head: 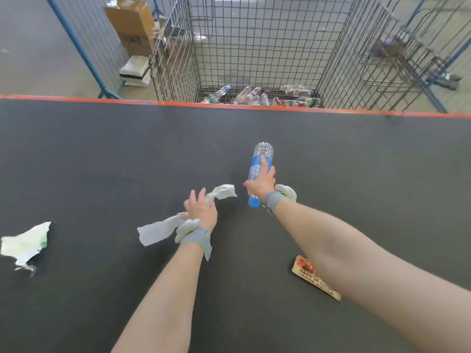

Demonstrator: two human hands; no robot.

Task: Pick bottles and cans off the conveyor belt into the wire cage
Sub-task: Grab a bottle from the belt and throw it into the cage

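Closest in on the conveyor belt (102, 149): cardboard scrap (316, 278) partly under the right forearm, torn paper (25, 242) off to the left. Not targets.

Mid-belt: left hand (201, 207) is over a white paper strip (158, 230). Right hand (262, 184) has the bottle (262, 159), which looks lifted off the belt.

Risks, my read:
- Grip sits on the cap-end half, so the long base end sticks out and could swing or slip on release.
- Cage is well apart from the hand, so a weak toss likely lands short on the belt or clips the front wire.
- Left hand could snag the paper strip and drag it along.

Pose: right arm stretched forward, fingers wrapped round the bottle, blue cap (254, 202) pointing back at the person, base toward the cage. Left hand holds nothing, fingers spread wide, palm down. Can't tell if it touches the paper.

Far side: wire cage (254, 47) just past the orange belt edge (229, 105), a few loose bottles (254, 96) on its floor.
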